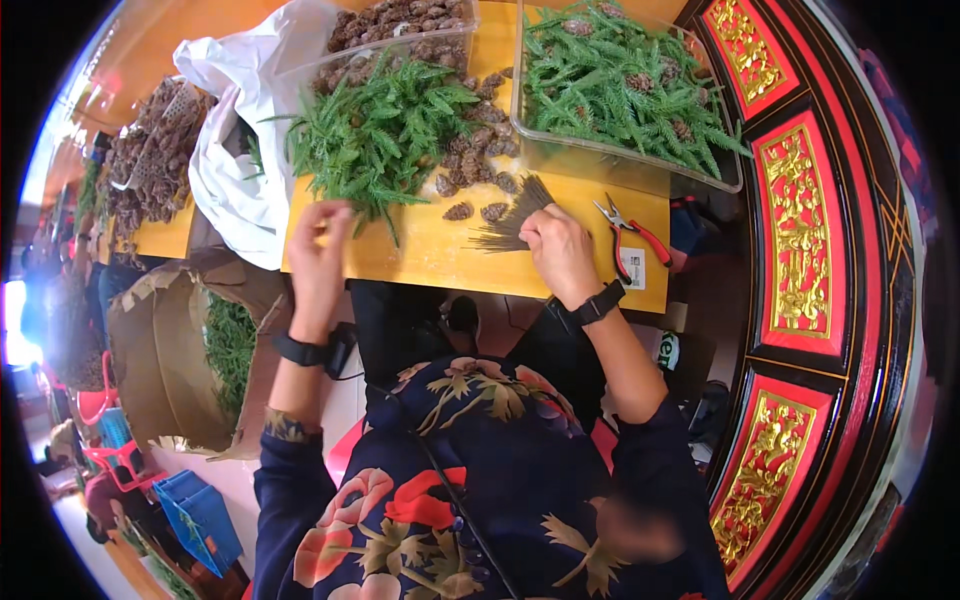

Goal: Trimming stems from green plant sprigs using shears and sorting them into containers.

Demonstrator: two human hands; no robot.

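Over the left edge of the yellow table, my left hand [320,258] is raised with its fingers loosely bent and apart; I see nothing in it. It is nearest to a pile of green artificial fir sprigs [375,130]. My right hand [560,252] is closed, fingertips pressed together, at a fanned bundle of thin dark wire stems [512,225]. How many stems it grips is hidden by the fingers. Several small brown pine cones [470,160] lie between the sprigs and the bundle. Red-handled pliers [632,238] rest to the right of my right hand.
A clear plastic bin [620,158] of sprigs with cones stands at the back right, another bin [440,38] of cones at the back. A white plastic bag [225,190] lies at left. Below it is an open cardboard box [165,355]. Carved red-and-gold panels [800,230] border the right side.
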